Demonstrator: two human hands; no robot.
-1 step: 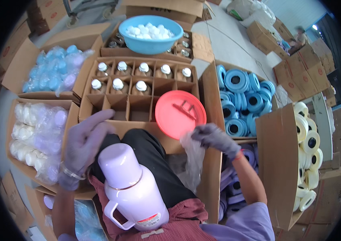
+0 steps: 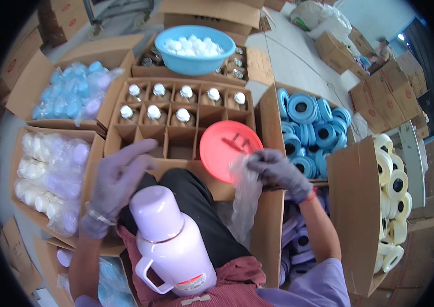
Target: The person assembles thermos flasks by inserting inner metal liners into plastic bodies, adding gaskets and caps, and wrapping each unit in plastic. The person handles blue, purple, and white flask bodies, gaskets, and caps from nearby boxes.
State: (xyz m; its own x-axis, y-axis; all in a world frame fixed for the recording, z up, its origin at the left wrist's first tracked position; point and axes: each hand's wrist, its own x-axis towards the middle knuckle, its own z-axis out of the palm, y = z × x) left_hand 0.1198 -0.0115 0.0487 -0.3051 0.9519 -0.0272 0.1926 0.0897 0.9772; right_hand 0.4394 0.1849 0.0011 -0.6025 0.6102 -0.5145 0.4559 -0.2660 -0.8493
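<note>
1. From my remote seat, I have the lilac flask (image 2: 180, 256) in the lap; it lies below and to the right of the left hand (image 2: 117, 179), and below and to the left of the right hand (image 2: 278, 171); the left hand is nearer, just beside the flask's cup (image 2: 155, 210).
2. Its long axis slants, cup end toward the left hand, base toward the waist; the handle (image 2: 142, 273) sits below that hand.
3. I read the left hand as loose, fingers spread, nothing visible in it; the right hand pinches a clear plastic bag (image 2: 246, 204), which hangs below it.
4. Left of the right hand is a red round tray (image 2: 217, 166); ahead of the left hand is a divided carton (image 2: 168, 165) with white-capped bottles (image 2: 161, 93).
5. In the way: the bag droops between right hand and flask; ahead and to the right of the right hand are blue rings (image 2: 303, 108), behind a carton wall (image 2: 268, 120).
</note>
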